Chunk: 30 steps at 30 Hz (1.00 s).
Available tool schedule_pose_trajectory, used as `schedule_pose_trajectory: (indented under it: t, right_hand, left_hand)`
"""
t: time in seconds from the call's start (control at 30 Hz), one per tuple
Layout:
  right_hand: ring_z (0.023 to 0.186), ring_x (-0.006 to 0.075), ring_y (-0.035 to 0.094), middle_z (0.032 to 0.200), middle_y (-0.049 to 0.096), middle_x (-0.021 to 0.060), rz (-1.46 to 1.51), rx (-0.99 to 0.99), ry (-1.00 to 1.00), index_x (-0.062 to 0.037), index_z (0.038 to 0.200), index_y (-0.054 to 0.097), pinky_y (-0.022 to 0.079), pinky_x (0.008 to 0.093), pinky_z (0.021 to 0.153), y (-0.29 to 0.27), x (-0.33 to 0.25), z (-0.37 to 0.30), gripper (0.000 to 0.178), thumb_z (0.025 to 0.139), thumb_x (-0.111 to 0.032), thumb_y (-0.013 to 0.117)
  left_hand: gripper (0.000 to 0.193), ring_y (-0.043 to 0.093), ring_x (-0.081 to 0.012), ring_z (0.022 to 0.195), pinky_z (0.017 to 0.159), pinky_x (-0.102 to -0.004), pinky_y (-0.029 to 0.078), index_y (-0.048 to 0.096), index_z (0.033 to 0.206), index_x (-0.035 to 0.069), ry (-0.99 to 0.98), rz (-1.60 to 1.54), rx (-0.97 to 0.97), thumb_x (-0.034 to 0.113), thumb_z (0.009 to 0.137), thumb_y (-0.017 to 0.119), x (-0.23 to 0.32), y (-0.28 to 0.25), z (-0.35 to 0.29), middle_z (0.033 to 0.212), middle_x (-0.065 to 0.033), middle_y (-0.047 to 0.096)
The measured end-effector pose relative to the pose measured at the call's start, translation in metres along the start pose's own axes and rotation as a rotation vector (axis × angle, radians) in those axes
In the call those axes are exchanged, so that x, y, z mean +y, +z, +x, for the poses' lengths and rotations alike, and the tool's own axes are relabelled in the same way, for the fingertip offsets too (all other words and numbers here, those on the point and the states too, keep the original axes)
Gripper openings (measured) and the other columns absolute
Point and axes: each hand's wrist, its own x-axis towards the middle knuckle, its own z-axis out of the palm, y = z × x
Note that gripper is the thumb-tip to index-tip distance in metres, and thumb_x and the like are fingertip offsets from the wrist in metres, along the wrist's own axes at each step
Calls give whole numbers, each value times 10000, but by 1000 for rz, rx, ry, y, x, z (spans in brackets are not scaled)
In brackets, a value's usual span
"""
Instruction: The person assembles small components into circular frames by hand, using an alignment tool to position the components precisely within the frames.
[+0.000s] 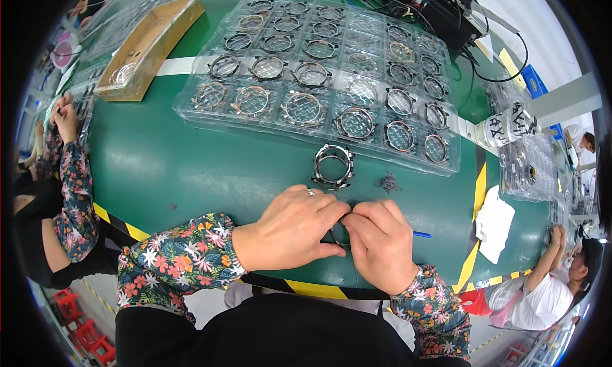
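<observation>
My left hand (288, 230) and my right hand (382, 243) meet near the table's front edge, both with fingers closed. Between them they pinch a dark watch case (340, 234), a ring shape mostly covered by the fingers. Just beyond the hands lies a short stack of dark and silver watch cases (318, 169). To its right sits a small heap of dark fine scraps (388, 183). A thin blue stick (422, 234) pokes out on the far side of my right hand; its other end is hidden.
A large clear plastic tray (255, 126) with several watch cases in its pockets fills the far table. At the far left stands a shallow tan box (137, 90). A white cloth (495, 223) lies at right, near cables and a black device (440, 16). Co-workers sit on both sides.
</observation>
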Motion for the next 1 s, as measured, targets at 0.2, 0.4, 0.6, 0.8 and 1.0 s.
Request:
schedule_pose_trajectory:
  t: [0.2,0.4,0.6,0.8,1.0]
  right_hand:
    - [793,296,599,929,650,99,-7,-24,-4,-9,912,703,516,387,664,-1,-3,1,217,708,64,691]
    - [798,299,600,936,652,100,5,-36,-2,-9,914,705,518,388,673,-1,-2,1,224,705,67,689]
    - [802,300,597,939,645,101,-8,-22,18,-16,924,708,514,386,672,-1,-2,0,237,703,70,692]
    - [795,300,594,931,640,105,-21,-11,25,-14,920,705,510,386,670,-1,-2,1,233,705,74,692]
    - [788,300,593,932,641,105,-13,-3,25,-11,919,702,509,386,671,0,-2,1,227,708,72,690]
  left_hand:
    - [590,644,-278,870,798,-398,477,636,1100,41,8,10,-6,370,673,875,0,0,1,920,-67,649]
    - [582,644,-273,869,807,-399,476,636,1103,47,-4,5,-15,363,676,875,1,-1,1,913,-65,646]
    - [572,644,-271,877,811,-400,477,637,1112,60,-2,-1,-14,364,687,868,1,-1,1,918,-61,649]
    - [581,645,-276,890,817,-402,479,637,1126,56,0,2,-16,372,693,863,0,0,0,934,-67,657]
    - [593,642,-281,881,814,-402,480,632,1122,43,7,5,-13,364,683,868,1,-1,1,927,-75,652]
